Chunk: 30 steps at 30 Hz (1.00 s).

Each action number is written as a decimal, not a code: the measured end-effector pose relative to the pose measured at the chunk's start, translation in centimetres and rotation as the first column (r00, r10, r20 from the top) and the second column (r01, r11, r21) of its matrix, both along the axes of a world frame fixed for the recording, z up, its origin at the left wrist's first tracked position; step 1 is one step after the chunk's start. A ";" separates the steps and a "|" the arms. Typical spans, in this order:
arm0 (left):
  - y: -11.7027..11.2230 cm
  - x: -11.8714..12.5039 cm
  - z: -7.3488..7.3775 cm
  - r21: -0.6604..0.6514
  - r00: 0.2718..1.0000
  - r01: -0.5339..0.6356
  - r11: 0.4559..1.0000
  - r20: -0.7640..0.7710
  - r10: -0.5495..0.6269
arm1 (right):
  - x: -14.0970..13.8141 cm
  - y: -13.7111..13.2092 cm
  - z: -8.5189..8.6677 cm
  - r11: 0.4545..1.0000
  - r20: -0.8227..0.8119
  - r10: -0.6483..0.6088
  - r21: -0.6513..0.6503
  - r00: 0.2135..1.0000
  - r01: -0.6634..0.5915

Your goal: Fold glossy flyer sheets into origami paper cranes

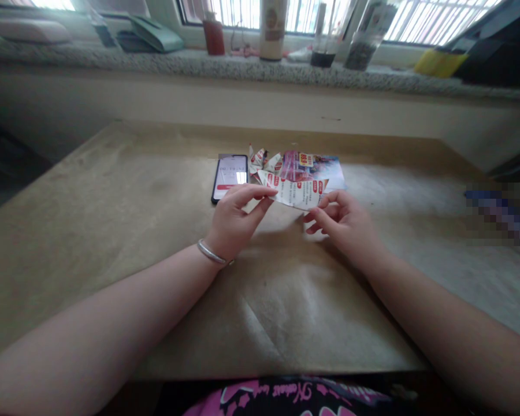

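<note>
Between my two hands a folded sheet of printed paper [299, 192], white with red labels, is held above the table. My left hand [238, 214] pinches its left end between thumb and fingers; a silver bangle sits on that wrist. The right end is gripped by my right hand [340, 222], thumb against the bent fingers. Just behind the held sheet are folded paper pieces [264, 160] with pointed tips. A colourful printed flyer [318, 164] lies flat beside them, partly covered by the held sheet. To their left rests a phone [231, 173] with its screen lit.
The table [112, 231] has a brownish cover. A blurred, pixelated flat object [502, 216] lies at its right edge. Beyond the table, a speckled stone windowsill [225, 66] bears a red bottle [213, 34], a tall beige bottle [272, 29] and a yellow object [441, 62].
</note>
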<state>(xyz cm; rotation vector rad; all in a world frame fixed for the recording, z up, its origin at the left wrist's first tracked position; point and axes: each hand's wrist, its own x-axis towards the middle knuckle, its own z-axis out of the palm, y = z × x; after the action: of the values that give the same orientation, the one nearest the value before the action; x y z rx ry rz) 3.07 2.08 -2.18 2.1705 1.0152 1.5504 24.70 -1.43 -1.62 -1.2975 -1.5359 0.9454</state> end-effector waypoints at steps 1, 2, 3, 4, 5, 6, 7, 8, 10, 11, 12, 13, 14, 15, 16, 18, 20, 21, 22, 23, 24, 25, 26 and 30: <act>0.0 0.0 -0.1 -0.026 1.000 -0.005 1.000 0.006 0.005 | -0.1 0.1 0.0 1.000 -0.046 -0.003 -0.024 0.999 0.001; 0.1 0.0 -0.1 -0.050 1.000 -0.005 0.999 0.012 0.006 | -0.2 0.3 -0.1 0.999 -0.078 -0.012 -0.041 0.997 0.009; 0.1 -0.1 -0.2 -0.074 1.000 0.001 0.997 0.019 0.000 | -0.2 0.4 -0.1 0.998 -0.100 -0.023 -0.054 0.995 0.018; 0.0 0.0 -0.2 -0.099 0.999 0.014 0.995 0.032 -0.011 | -0.3 0.5 -0.1 0.997 -0.114 -0.035 -0.065 0.993 0.027; 0.0 0.0 -0.2 -0.129 0.998 0.033 0.991 0.054 -0.026 | -0.3 0.7 -0.2 0.996 -0.120 -0.046 -0.076 0.992 0.037; -0.1 0.0 -0.1 -0.163 0.996 0.056 0.985 0.083 -0.042 | -0.3 0.7 -0.2 0.995 -0.122 -0.055 -0.085 0.991 0.045; -0.2 0.1 -0.1 -0.203 0.992 0.081 0.976 0.116 -0.058 | -0.4 0.8 -0.3 0.994 -0.123 -0.063 -0.093 0.990 0.052; -0.2 0.1 0.0 -0.247 0.987 0.105 0.963 0.144 -0.070 | -0.4 0.9 -0.4 0.993 -0.127 -0.071 -0.100 0.989 0.059; -0.3 0.2 0.2 -0.326 0.982 0.128 0.937 0.173 -0.074 | -0.4 1.0 -0.5 0.992 -0.155 -0.082 -0.110 0.985 0.066; -0.3 0.2 0.3 -0.355 0.983 0.123 0.927 0.170 -0.065 | -0.4 1.1 -0.5 0.991 -0.182 -0.082 -0.117 0.980 0.062; -0.3 0.3 0.3 -0.379 0.986 0.110 0.919 0.159 -0.053 | -0.4 1.1 -0.6 0.990 -0.214 -0.080 -0.128 0.974 0.053; -0.3 0.3 0.4 -0.404 0.988 0.098 0.909 0.146 -0.042 | -0.4 1.1 -0.6 0.989 -0.245 -0.074 -0.142 0.967 0.040; -0.3 0.3 0.4 -0.432 0.991 0.088 0.898 0.130 -0.035 | -0.4 1.1 -0.6 0.987 -0.269 -0.067 -0.156 0.961 0.025; -0.3 0.3 0.5 -0.461 0.993 0.080 0.884 0.115 -0.030 | -0.3 1.1 -0.6 0.985 -0.285 -0.060 -0.170 0.957 0.011; -0.3 0.3 0.5 -0.491 0.995 0.076 0.868 0.098 -0.032 | -0.3 1.2 -0.6 0.983 -0.293 -0.052 -0.185 0.955 -0.003; -0.3 0.4 0.6 -0.543 0.997 0.072 0.836 0.068 -0.041 | -0.3 1.2 -0.6 0.977 -0.295 -0.038 -0.211 0.955 -0.027; -0.3 0.5 0.6 -0.573 0.998 0.064 0.817 0.046 -0.046 | -0.3 1.4 -0.6 0.970 -0.300 -0.030 -0.238 0.954 -0.045; -0.4 0.5 0.7 -0.581 0.998 0.060 0.812 0.036 -0.048 | -0.2 1.5 -0.7 0.966 -0.303 -0.027 -0.254 0.953 -0.054; -0.4 0.5 0.7 -0.587 0.998 0.058 0.807 0.028 -0.051 | -0.2 1.6 -0.7 0.961 -0.304 -0.026 -0.270 0.952 -0.060; -0.3 0.6 0.7 -0.591 0.998 0.061 0.805 0.026 -0.056 | -0.1 1.7 -0.8 0.957 -0.301 -0.026 -0.284 0.953 -0.064; -0.3 0.6 0.6 -0.593 0.997 0.071 0.802 0.032 -0.065 | 0.0 1.8 -0.8 0.952 -0.295 -0.023 -0.298 0.955 -0.069; -0.2 0.6 0.5 -0.593 0.996 0.090 0.800 0.052 -0.074 | 0.0 1.9 -0.9 0.948 -0.288 -0.020 -0.309 0.958 -0.073; -0.1 0.7 0.3 -0.590 0.993 0.118 0.799 0.091 -0.080 | 0.1 2.0 -0.9 0.945 -0.280 -0.015 -0.317 0.960 -0.078; 0.4 0.8 -0.5 -0.570 0.943 0.250 0.783 0.327 -0.064 | 0.2 2.1 -1.1 0.947 -0.240 0.019 -0.307 0.970 -0.094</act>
<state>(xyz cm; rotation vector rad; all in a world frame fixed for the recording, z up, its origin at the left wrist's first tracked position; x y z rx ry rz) 3.85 2.48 -2.66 1.4876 1.0174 1.1947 24.89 0.67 -2.68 -1.3097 -1.2786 1.3763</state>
